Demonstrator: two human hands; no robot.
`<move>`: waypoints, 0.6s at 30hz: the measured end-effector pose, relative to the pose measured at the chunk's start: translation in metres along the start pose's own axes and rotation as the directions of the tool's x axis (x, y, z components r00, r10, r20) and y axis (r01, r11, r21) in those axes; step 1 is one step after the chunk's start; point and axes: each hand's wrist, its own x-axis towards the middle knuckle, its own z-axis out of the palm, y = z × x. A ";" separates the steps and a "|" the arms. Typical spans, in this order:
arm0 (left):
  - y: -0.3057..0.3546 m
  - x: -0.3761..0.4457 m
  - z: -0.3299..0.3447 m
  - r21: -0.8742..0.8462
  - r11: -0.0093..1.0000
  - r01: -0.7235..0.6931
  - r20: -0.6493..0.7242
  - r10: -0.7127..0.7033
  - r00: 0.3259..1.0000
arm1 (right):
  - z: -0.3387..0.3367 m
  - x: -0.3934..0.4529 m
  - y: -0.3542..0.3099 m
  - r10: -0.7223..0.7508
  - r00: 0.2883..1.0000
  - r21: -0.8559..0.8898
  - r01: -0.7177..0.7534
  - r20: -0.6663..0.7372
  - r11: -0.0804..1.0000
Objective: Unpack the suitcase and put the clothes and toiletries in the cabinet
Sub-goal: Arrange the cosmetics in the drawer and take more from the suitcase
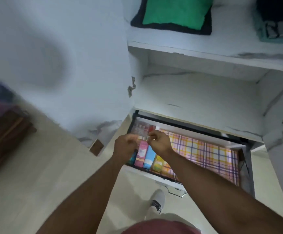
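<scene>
- Down low, the open drawer (235,168) holds toiletry boxes (147,156) packed at its left end on a plaid liner (205,152).
- Left hand (125,146) and right hand (159,141) hover above them, fingers curled; any grip is too blurred to tell.
- Upper shelf (179,49): a green-and-black folded garment (174,12).

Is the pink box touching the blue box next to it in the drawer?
Touching. The head view shows the pink box and the blue box standing side by side at the drawer's left end, edges meeting with no gap visible.
</scene>
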 end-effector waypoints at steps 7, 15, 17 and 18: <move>-0.049 -0.135 -0.101 -0.383 0.924 0.017 -0.149 -0.080 0.986 | 0.093 -0.119 -0.069 -0.246 0.959 0.051 0.242 0.140 0.969; -0.197 -0.353 -0.238 -0.629 0.778 0.017 -0.419 -0.358 0.834 | 0.277 -0.325 -0.141 -0.366 0.798 0.130 0.348 0.480 0.929; -0.241 -0.412 -0.266 -0.654 0.756 0.022 -0.473 -0.431 0.768 | 0.325 -0.379 -0.158 -0.378 0.725 0.124 0.379 0.576 0.917; -0.262 -0.441 -0.280 -0.666 0.745 0.025 -0.496 -0.468 0.731 | 0.349 -0.404 -0.165 -0.374 0.688 0.126 0.383 0.622 0.915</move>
